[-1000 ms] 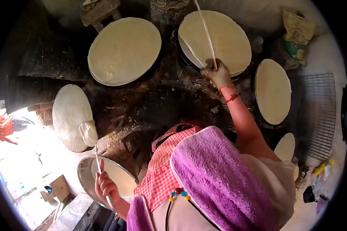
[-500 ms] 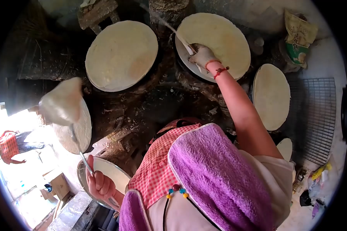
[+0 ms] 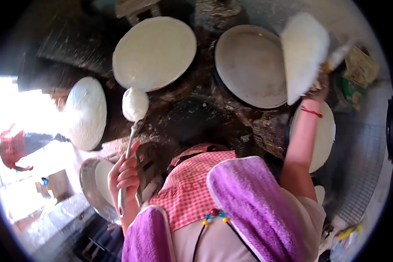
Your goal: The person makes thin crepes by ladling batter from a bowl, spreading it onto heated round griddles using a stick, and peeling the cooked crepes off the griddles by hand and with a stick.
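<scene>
My left hand [image 3: 124, 174] is closed around the metal handle of a ladle [image 3: 133, 135], whose bowl is heaped with white batter [image 3: 135, 105]. The ladle is in front of a round griddle covered by a pale batter sheet [image 3: 155, 52]. On the right, my right hand [image 3: 318, 87], blurred, grips a thin pale flatbread [image 3: 305, 54], which hangs folded over the right edge of a griddle [image 3: 251, 65]. This griddle's grey surface shows. A pale stick-like tool [image 3: 341, 54] juts out beyond that hand; its hold is unclear.
A pan of batter [image 3: 91, 183] stands at lower left, below another coated griddle [image 3: 86, 113]. At right are a coated griddle [image 3: 321, 135], a wire rack [image 3: 360, 161] and a green-and-tan bag [image 3: 358, 74]. Another person [image 3: 15, 146] is at far left.
My right hand has moved right, and the flatbread has come off the upper right griddle. My left hand has raised the ladle and moved it right, in front of the upper left griddle.
</scene>
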The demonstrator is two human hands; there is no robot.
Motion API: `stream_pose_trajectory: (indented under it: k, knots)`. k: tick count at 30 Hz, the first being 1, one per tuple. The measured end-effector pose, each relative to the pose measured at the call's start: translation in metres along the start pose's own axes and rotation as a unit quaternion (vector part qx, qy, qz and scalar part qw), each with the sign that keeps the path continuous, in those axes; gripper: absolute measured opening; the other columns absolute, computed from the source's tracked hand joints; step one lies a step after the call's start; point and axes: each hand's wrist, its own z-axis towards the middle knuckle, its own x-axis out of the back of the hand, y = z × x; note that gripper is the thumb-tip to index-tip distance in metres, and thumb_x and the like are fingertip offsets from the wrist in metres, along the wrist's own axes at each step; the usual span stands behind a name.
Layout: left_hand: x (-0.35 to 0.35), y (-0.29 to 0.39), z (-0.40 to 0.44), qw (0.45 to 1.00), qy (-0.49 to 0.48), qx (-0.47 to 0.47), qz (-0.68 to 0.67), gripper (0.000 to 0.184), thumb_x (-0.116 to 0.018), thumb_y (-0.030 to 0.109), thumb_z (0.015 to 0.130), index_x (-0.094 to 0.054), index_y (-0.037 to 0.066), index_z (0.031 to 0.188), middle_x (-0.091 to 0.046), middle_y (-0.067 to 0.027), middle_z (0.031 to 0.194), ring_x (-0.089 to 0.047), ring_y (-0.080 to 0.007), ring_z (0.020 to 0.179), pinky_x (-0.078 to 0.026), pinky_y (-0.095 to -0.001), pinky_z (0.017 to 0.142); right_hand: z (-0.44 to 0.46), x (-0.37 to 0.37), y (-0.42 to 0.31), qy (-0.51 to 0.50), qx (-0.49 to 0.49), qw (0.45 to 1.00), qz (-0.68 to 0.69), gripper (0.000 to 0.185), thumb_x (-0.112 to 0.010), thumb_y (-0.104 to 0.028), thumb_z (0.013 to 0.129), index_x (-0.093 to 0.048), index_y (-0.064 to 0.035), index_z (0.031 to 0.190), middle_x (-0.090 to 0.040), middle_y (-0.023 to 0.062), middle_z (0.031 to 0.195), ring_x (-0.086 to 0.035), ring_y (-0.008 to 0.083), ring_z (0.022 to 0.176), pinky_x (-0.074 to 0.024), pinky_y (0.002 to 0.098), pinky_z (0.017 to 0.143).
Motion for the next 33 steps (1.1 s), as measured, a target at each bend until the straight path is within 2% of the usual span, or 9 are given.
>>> stream_pose_trajectory:
  k: [5, 6, 13, 18, 22, 25, 28, 31, 33]
  knots:
    - [0.019, 0.004, -0.024, 0.994, 0.018, 0.018, 0.106, 0.050, -0.029, 0.014, 0.103, -0.011, -0.001, 0.147, -0.031, 0.0007, 0.072, -0.031, -0.0058, 0.048, -0.037, -0.0225, 0.041, -0.052, -0.018, -0.071, -0.220, 0.020, 0.975, -0.002, 0.033, -0.041, -0.027, 0.095, -0.058, -0.0022, 0.111, -0.062, -0.0001, 0.075, -0.040, 0.0052, 0.038, -0.0296, 0.0223, 0.033]
    - [0.023, 0.008, -0.029, 0.992, 0.016, 0.038, 0.121, 0.050, -0.029, 0.014, 0.103, -0.012, -0.001, 0.147, -0.030, 0.0012, 0.071, -0.030, -0.0056, 0.048, -0.037, -0.0224, 0.041, -0.076, -0.040, -0.074, -0.031, 0.101, 0.993, -0.045, 0.031, -0.044, -0.027, 0.095, -0.061, -0.0052, 0.107, -0.053, -0.0039, 0.061, -0.038, 0.0052, 0.036, -0.0302, 0.0223, 0.033]
    - [0.056, 0.045, -0.053, 0.971, 0.093, 0.134, 0.174, 0.045, -0.030, 0.012, 0.102, -0.023, -0.002, 0.144, -0.028, 0.0021, 0.068, -0.024, -0.0033, 0.043, -0.027, -0.0183, 0.034, -0.271, -0.088, -0.115, 0.305, 0.238, 0.912, -0.136, 0.020, -0.056, -0.022, 0.092, -0.064, -0.0061, 0.100, -0.042, -0.0084, 0.045, -0.031, 0.0026, 0.032, -0.0265, 0.0185, 0.032]
    - [0.083, 0.055, -0.061, 0.952, 0.124, 0.200, 0.197, 0.044, -0.030, 0.013, 0.103, -0.025, -0.002, 0.144, -0.029, 0.0023, 0.068, -0.024, -0.0034, 0.043, -0.026, -0.0184, 0.034, -0.394, -0.117, -0.152, 0.323, 0.171, 0.901, -0.234, 0.018, -0.063, -0.018, 0.088, -0.064, -0.0072, 0.101, -0.042, -0.0111, 0.048, -0.030, 0.0020, 0.032, -0.0268, 0.0192, 0.030]
    - [0.104, 0.033, -0.068, 0.930, 0.132, 0.283, 0.193, 0.044, -0.028, 0.014, 0.104, -0.025, -0.002, 0.144, -0.029, 0.0020, 0.067, -0.025, -0.0042, 0.044, -0.029, -0.0188, 0.036, -0.488, -0.116, -0.184, 0.418, 0.211, 0.817, -0.337, 0.025, -0.064, -0.018, 0.086, -0.063, -0.0039, 0.106, -0.049, -0.0087, 0.055, -0.037, 0.0004, 0.037, -0.0290, 0.0156, 0.034]
    - [0.116, 0.004, -0.066, 0.920, 0.097, 0.325, 0.195, 0.045, -0.026, 0.016, 0.104, -0.020, -0.002, 0.145, -0.031, 0.0002, 0.070, -0.028, -0.0060, 0.047, -0.033, -0.0208, 0.040, -0.555, -0.081, -0.235, 0.409, 0.154, 0.819, -0.371, 0.029, -0.065, -0.018, 0.085, -0.063, -0.0020, 0.109, -0.056, -0.0055, 0.062, -0.042, 0.0015, 0.041, -0.0323, 0.0170, 0.035]
    - [0.130, -0.033, -0.071, 0.920, 0.083, 0.338, 0.181, 0.046, -0.025, 0.017, 0.104, -0.018, -0.002, 0.146, -0.032, -0.0006, 0.072, -0.029, -0.0068, 0.048, -0.034, -0.0217, 0.041, -0.602, -0.086, -0.258, 0.287, 0.069, 0.908, -0.297, 0.035, -0.060, -0.018, 0.089, -0.058, -0.0008, 0.120, -0.059, -0.0038, 0.064, -0.043, -0.0002, 0.040, -0.0356, 0.0158, 0.037]
    - [0.144, -0.078, -0.070, 0.922, 0.092, 0.345, 0.152, 0.047, -0.023, 0.018, 0.104, -0.016, -0.001, 0.147, -0.033, -0.0014, 0.073, -0.031, -0.0077, 0.049, -0.036, -0.0226, 0.042, -0.630, -0.094, -0.269, 0.477, 0.197, 0.788, -0.336, 0.032, -0.060, -0.018, 0.090, -0.060, -0.0023, 0.117, -0.054, -0.0063, 0.057, -0.040, -0.0005, 0.038, -0.0307, 0.0160, 0.033]
    - [0.153, -0.110, -0.067, 0.920, 0.093, 0.353, 0.142, 0.048, -0.023, 0.019, 0.104, -0.014, -0.001, 0.147, -0.033, -0.0019, 0.074, -0.032, -0.0083, 0.050, -0.037, -0.0232, 0.043, -0.673, -0.059, -0.308, 0.465, 0.215, 0.771, -0.378, 0.032, -0.060, -0.019, 0.090, -0.060, -0.0025, 0.117, -0.050, -0.0075, 0.056, -0.036, -0.0007, 0.037, -0.0251, 0.0159, 0.032]
